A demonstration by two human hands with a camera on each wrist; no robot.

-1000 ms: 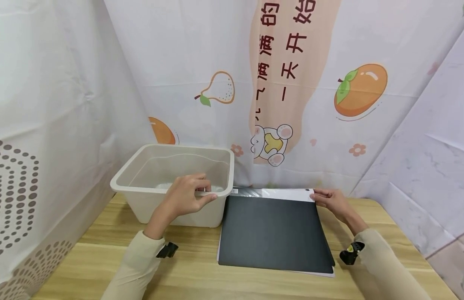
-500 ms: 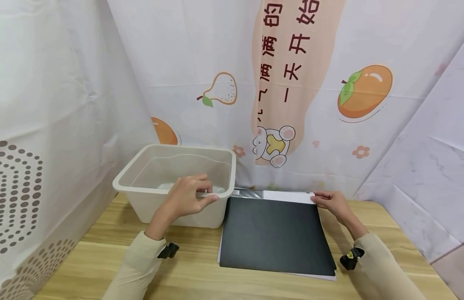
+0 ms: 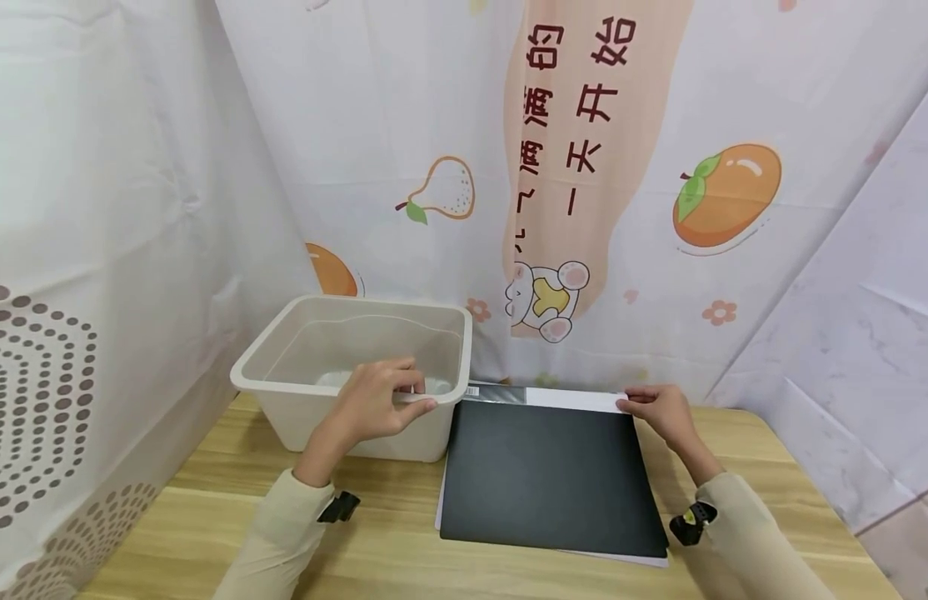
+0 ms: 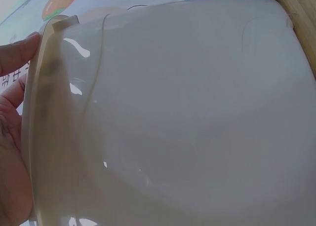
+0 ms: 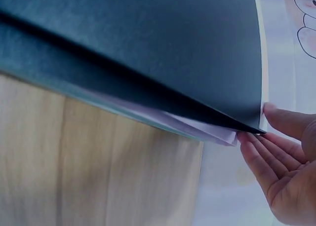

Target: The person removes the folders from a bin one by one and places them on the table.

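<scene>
A beige plastic bin (image 3: pixel 284 417) stands on the left of the table, its near rim gripped by my left hand (image 3: pixel 377 404), thumb outside and fingers over the inside. In the left wrist view the smooth bin wall (image 4: pixel 187 112) fills most of the picture. To the bin's right lies a flat black folder (image 3: pixel 550 479), with a white strip (image 3: pixel 576 400) and a grey clear strip along its far edge. My right hand (image 3: pixel 662 415) pinches its far right corner, thumb above and fingers beneath. Lilac sheets (image 5: pixel 217 130) show under the black cover in the right wrist view.
The bin and folder rest on a wood-grain table (image 3: pixel 389 542). A white curtain (image 3: pixel 366 167) with fruit prints and lettering hangs close behind them. Black camera mounts sit at both wrists.
The head view has tilted up slightly. My right hand has shifted a little inward at the folder's corner; my left hand keeps its place on the bin rim.
</scene>
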